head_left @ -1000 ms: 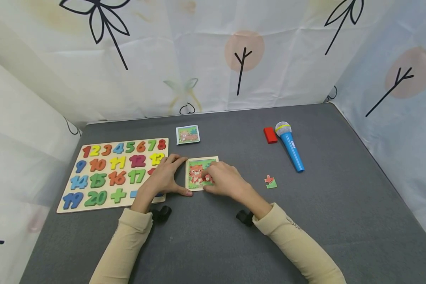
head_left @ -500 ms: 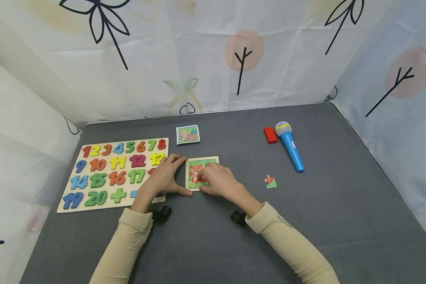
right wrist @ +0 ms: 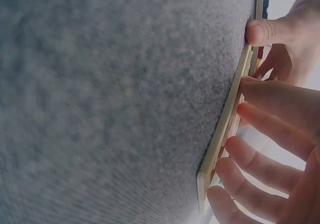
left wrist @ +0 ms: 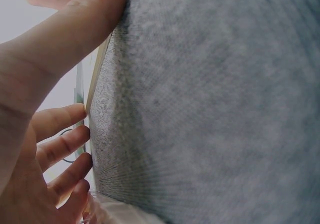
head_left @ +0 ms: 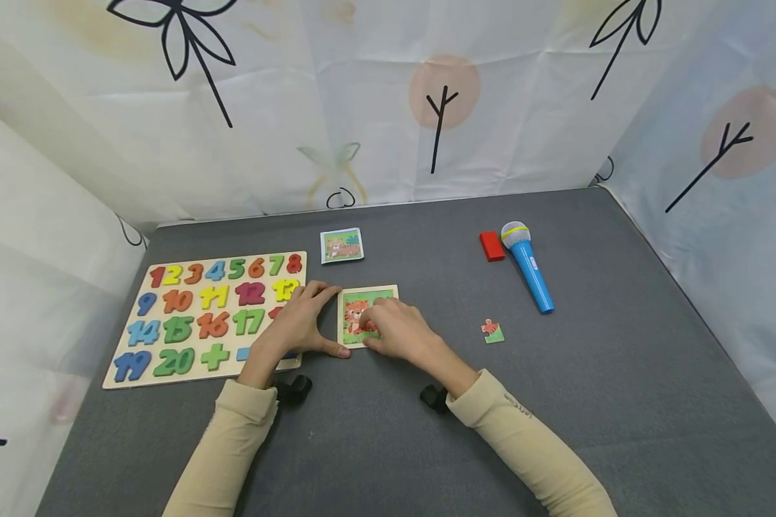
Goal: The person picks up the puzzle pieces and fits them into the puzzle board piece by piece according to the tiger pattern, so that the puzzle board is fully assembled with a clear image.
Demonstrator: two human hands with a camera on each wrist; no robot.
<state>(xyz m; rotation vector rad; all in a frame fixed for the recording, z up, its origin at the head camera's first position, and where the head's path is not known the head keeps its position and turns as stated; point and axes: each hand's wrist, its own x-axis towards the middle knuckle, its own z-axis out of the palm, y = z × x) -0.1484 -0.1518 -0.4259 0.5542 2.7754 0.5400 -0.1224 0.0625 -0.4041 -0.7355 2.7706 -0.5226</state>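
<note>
A small wooden jigsaw puzzle (head_left: 369, 295) with a red animal on green lies flat on the table, partly hidden under my right hand. My left hand (head_left: 302, 321) is at its left side, thumb and fingers spread, the thumb by the lower left corner. My right hand (head_left: 396, 329) is over the right part of the puzzle. In the right wrist view, the fingertips (right wrist: 235, 143) rest on the puzzle's face, spread and slightly bent; no piece shows between them. A loose jigsaw piece (head_left: 493, 332), red and green, lies apart to the right.
Left stands a wooden number board (head_left: 194, 323), partly under my left forearm and hand. A small picture card (head_left: 342, 246) lies behind the puzzle. Back right are a red block (head_left: 491, 245) and a blue toy microphone (head_left: 532, 274). White printed cloth (head_left: 388, 93) surrounds the table.
My right hand has shifted slightly left across the puzzle since a second ago, then stayed put. The left hand has held its place. The loose piece has not moved.
</note>
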